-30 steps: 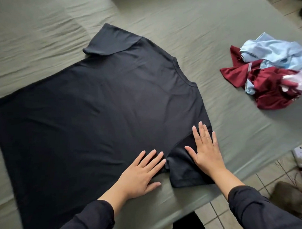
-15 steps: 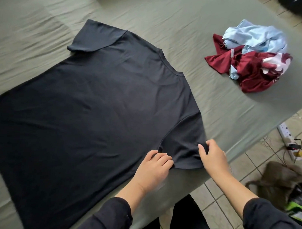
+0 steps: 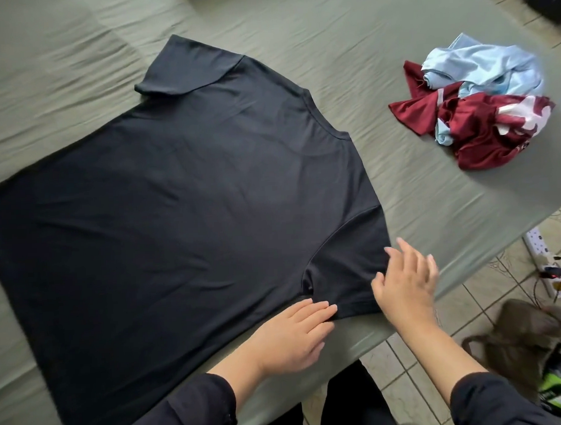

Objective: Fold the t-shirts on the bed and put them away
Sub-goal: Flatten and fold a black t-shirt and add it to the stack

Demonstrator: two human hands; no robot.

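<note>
A black t-shirt (image 3: 189, 196) lies spread flat on the grey-green bed (image 3: 415, 207), its collar to the right and its near sleeve at the bed's front edge. My left hand (image 3: 293, 334) rests flat with straight fingers on the shirt's side, just below that sleeve. My right hand (image 3: 405, 281) is open with fingers spread at the sleeve's right edge, blurred by motion; I cannot tell whether it touches the cloth. A crumpled maroon t-shirt (image 3: 480, 132) and a light blue t-shirt (image 3: 484, 65) lie in a heap at the bed's right.
The bed's front edge runs diagonally past my hands. Beyond it is tiled floor (image 3: 402, 354) with a white power strip (image 3: 538, 244) and cables, and a brown bag (image 3: 528, 334) with something green beside it.
Both hands had pinched the near sleeve's hem half a second ago; now they have let go and lie open again. The camera view has shifted slightly.
</note>
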